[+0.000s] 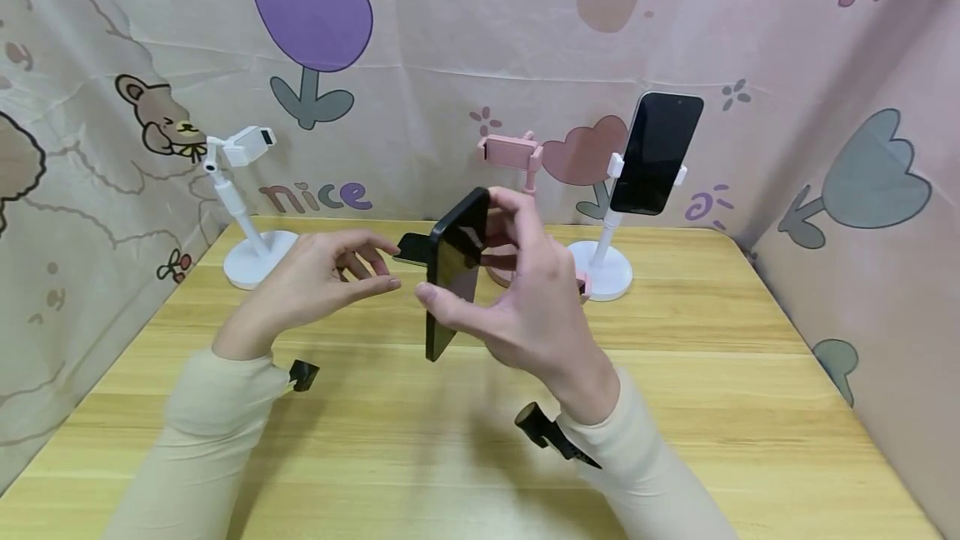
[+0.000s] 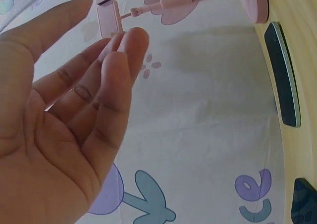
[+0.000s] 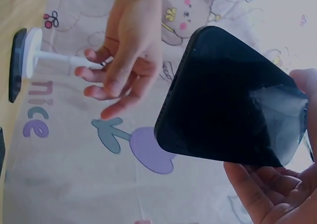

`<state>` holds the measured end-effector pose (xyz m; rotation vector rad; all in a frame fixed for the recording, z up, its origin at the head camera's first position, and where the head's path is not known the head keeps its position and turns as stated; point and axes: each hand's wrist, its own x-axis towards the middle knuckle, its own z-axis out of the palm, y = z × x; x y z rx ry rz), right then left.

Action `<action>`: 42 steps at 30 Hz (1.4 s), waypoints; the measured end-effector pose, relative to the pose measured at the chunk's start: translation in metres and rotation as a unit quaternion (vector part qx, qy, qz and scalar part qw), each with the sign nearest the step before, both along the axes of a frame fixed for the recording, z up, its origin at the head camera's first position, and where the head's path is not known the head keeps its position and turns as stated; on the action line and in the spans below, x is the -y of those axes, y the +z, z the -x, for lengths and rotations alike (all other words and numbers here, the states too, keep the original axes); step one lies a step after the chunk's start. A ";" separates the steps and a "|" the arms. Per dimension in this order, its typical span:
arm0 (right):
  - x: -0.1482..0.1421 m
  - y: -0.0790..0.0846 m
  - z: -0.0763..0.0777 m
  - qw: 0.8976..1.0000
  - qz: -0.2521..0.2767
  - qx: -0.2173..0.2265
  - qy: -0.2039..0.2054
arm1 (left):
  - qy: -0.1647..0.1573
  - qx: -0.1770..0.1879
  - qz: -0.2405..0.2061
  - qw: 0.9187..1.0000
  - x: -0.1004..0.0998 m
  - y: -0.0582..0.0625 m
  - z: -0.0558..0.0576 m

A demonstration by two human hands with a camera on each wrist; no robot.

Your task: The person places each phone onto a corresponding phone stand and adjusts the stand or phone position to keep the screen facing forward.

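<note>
My right hand (image 1: pixel 540 315) grips a black smartphone (image 1: pixel 456 261) by its edges, thumb on one side and fingers on the other. The phone is held up on edge above the table, and its dark screen has a reflection in the right wrist view. Just left of it, apart from the phone, hovers my left hand (image 1: pixel 311 277). Its fingers are loosely bent with nothing between them, as the left wrist view shows its bare palm (image 2: pixel 54 169). Behind the held phone, another dark smartphone (image 1: pixel 412 247) lies on the table, partly hidden.
A white phone stand (image 1: pixel 258 252) stands at the back left, its clamp without a phone. Behind my right hand is a pink phone stand (image 1: pixel 510 152), partly covered. At the back right, a white stand (image 1: pixel 603 273) holds a black phone (image 1: pixel 657 152). Printed cloth hangs around the wooden table (image 1: pixel 360 457).
</note>
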<state>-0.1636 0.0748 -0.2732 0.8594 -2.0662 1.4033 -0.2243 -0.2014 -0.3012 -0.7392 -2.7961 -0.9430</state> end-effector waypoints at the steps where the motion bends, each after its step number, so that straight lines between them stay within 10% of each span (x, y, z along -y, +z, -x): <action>1: -0.002 0.001 0.000 1.000 0.007 -0.002 0.000 | -0.002 0.000 -0.004 1.000 -0.001 0.000 0.000; 23: -0.044 0.017 0.014 0.991 0.126 -0.042 -0.017 | -0.051 -0.018 -0.085 0.995 -0.028 -0.009 -0.006; 42: -0.050 0.023 0.025 0.947 0.310 -0.075 0.042 | -0.112 -0.025 -0.134 0.984 -0.061 -0.018 -0.020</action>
